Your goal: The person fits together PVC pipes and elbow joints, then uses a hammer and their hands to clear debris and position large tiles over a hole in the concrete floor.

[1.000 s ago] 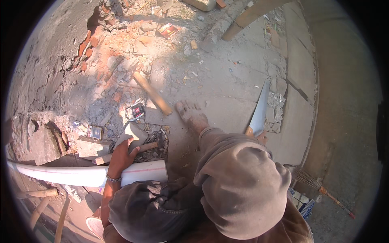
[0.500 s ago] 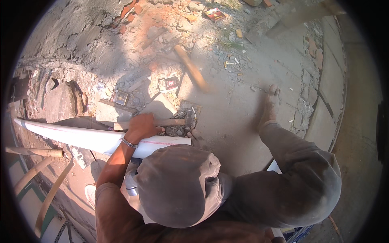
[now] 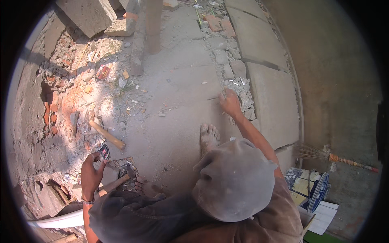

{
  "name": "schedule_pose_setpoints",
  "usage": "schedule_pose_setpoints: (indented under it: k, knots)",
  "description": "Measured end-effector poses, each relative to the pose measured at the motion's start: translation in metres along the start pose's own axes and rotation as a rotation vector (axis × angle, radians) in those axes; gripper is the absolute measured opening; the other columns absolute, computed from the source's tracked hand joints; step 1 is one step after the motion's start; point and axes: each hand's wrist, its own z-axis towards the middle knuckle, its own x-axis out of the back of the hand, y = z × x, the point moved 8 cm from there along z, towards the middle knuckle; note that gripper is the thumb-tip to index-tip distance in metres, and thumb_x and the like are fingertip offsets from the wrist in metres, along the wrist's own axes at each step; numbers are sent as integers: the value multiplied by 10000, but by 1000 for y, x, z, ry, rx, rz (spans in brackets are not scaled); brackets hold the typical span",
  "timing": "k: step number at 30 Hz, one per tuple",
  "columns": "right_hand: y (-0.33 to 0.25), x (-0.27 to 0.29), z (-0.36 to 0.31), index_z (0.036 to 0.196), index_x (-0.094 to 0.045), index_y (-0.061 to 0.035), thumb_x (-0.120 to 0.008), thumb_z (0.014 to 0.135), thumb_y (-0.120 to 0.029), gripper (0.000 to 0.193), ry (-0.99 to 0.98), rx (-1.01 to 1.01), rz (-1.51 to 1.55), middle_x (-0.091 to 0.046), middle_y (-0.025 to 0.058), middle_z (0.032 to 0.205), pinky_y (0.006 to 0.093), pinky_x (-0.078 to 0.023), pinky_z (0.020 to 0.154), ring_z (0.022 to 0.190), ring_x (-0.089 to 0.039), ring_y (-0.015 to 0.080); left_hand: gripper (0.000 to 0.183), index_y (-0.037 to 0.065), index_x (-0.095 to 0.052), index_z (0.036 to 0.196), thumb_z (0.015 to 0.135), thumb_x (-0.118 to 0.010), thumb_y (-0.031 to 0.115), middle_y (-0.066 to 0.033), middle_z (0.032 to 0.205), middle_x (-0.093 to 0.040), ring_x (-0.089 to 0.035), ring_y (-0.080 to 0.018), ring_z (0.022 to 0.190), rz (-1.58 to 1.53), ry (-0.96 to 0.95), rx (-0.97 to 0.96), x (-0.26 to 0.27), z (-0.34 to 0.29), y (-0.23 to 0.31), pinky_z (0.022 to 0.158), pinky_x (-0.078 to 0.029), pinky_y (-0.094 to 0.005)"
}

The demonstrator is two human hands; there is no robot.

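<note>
My left hand (image 3: 92, 176), with a bracelet at its wrist, is at the lower left. Its thumb and fingers close on the edge of a small dark cigarette pack (image 3: 104, 152) with a red mark. Beside the pack lies a short wooden stick (image 3: 107, 135). A second wooden stick (image 3: 115, 184) lies just right of the left wrist. Reaching out at centre right, my right hand (image 3: 231, 103) is bent low at the edge of a strip of rubble (image 3: 240, 83). Its fingers are curled together, and what they hold, if anything, is too small to make out.
Broken concrete and brick (image 3: 87, 16) fill the far left. A wooden post (image 3: 153, 28) stands ahead. Concrete slabs (image 3: 269, 97) run along the right. A twig broom (image 3: 336, 158) and a paint bucket (image 3: 318, 192) are at lower right; a white pipe (image 3: 60, 220) is at lower left.
The view has swung right. My left hand has left the white pipe and wooden stick and reached the cigarette pack. My right hand, not visible before, now reaches forward on the right.
</note>
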Motion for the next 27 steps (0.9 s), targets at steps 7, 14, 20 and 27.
schedule_pose_setpoints:
  k: [7,14,20,27]
  knots:
    - [-46,-70,145,939,-669,20,-594,950,-284,314,117,287,-59,-636,254,1050,531,-476,905,1005,-595,441,402,-45,-657,1130,910,-744,280,-236,1018,-710,-701,-357,961,124,-121,-167,31,129,180,862,-535,-410]
    - [-24,-77,166,826,-674,-13,-583,938,-280,304,110,308,27,-645,192,908,525,-491,803,871,-624,387,491,-63,-656,1087,985,-626,416,-258,1024,-700,-674,-417,991,154,-371,-334,-141,278,301,879,-524,-469]
    - [-27,-86,190,864,-731,-75,-546,916,-306,300,-52,145,-11,-687,139,955,511,-490,797,944,-650,334,407,-48,-598,1284,997,-537,234,-267,1207,-662,-591,-434,1180,-4,-173,-378,-260,335,340,1030,-452,-475]
    - [-20,-78,185,873,-742,-84,-561,910,-293,279,-45,182,-144,-693,126,965,497,-480,814,983,-645,330,437,-51,-544,1329,926,-516,117,-307,1153,-641,-579,-473,1112,-44,-110,-476,-302,360,359,974,-457,-515]
